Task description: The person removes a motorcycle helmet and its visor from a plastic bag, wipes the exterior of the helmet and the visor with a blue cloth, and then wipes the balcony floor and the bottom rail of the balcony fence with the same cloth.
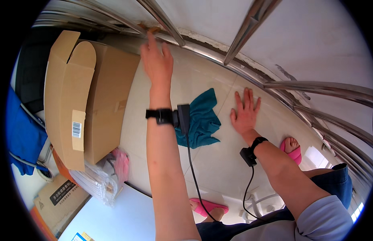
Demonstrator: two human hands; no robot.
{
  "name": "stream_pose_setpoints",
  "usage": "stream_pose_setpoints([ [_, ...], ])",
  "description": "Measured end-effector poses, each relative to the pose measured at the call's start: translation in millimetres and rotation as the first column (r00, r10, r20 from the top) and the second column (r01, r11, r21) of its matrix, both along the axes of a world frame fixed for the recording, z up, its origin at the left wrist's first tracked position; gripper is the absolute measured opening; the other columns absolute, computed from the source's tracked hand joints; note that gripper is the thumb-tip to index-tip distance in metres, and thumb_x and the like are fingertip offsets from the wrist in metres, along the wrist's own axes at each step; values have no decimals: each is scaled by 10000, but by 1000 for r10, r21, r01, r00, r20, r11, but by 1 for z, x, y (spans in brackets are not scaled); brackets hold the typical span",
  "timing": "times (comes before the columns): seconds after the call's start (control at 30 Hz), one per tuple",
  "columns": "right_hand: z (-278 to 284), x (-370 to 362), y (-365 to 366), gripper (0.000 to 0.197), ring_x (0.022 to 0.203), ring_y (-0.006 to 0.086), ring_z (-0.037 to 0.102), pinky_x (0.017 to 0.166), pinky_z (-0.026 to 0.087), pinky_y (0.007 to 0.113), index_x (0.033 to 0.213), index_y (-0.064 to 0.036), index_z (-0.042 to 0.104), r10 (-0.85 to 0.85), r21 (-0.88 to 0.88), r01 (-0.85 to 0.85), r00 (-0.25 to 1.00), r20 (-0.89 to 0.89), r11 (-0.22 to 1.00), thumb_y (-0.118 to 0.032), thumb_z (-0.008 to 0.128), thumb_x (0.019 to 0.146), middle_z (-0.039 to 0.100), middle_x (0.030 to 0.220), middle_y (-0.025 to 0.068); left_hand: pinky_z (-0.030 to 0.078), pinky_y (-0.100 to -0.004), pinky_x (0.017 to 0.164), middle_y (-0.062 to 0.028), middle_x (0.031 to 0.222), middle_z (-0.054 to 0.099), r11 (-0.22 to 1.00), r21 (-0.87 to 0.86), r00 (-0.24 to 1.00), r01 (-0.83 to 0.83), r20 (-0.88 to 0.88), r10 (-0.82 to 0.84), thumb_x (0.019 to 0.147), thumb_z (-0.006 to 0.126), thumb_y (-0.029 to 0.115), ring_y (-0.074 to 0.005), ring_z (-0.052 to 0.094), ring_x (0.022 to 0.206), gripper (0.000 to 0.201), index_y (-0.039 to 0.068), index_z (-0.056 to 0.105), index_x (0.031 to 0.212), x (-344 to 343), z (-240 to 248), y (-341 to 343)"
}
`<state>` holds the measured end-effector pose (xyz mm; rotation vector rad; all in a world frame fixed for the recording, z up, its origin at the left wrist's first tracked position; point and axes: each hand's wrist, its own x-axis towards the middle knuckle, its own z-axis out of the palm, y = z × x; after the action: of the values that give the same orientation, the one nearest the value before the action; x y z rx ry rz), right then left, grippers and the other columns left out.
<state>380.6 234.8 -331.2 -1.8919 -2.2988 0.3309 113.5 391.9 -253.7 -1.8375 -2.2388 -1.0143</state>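
Observation:
My left hand [157, 62] reaches out to the foot of a metal railing [202, 51] by the wall. Its fingers are stretched and apart, slightly blurred, and the longest one ends at a small orange-brown patch [153, 29] beside the rail. Whether it touches that patch I cannot tell. On the pale tiled floor [222, 160], my right hand [245, 110] lies flat with its fingers spread and nothing in it. Between my two arms a crumpled teal cloth [202, 120] rests on the tiles, partly hidden by the device strapped to my left wrist.
A large open cardboard box [108, 92] stands to the left, its flap hanging out. Below it are a clear plastic-wrapped bundle [100, 176], a flatter carton [60, 201] and a white surface [114, 221]. Railing bars slope along the wall. My feet wear pink slippers [212, 207].

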Motion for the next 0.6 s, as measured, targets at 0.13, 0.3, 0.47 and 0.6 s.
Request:
stream_pose_setpoints([
  [0.13,2,0,-1,659,1371,316,163,1074,44,596,1362,-131,362,8,3,-8,1000,1,1000,-285,570,756,228,1452,175,439,-400,802,-196,1044,483,985,-138,994,-106,9,108,885,513,230,-347,503,939,506,89,391,1356,-6,-11,20],
  [0.3,1,2,-3,659,1369,322,165,1070,48,604,1360,-120,364,14,12,-14,1000,8,1000,-282,567,754,231,1450,179,434,-421,833,-208,1134,468,944,-329,999,-38,3,41,879,532,218,-359,485,1023,553,102,337,1384,-7,5,19],
  [0.47,-3,2,-3,652,1363,322,184,1069,64,605,1353,-117,377,14,44,-14,1000,7,999,-275,568,749,238,1448,180,392,-429,909,-228,1189,466,975,-210,983,75,179,-37,826,605,188,-391,449,1102,603,104,358,1371,0,-20,-66],
  [0.6,-7,2,-2,642,1359,320,195,1068,73,605,1352,-119,379,26,96,-24,1000,-14,995,-273,561,756,246,1446,176,229,-534,1048,-177,1410,331,745,-499,879,442,74,-471,742,655,393,-380,308,1286,684,134,429,1333,56,-56,-218],
])
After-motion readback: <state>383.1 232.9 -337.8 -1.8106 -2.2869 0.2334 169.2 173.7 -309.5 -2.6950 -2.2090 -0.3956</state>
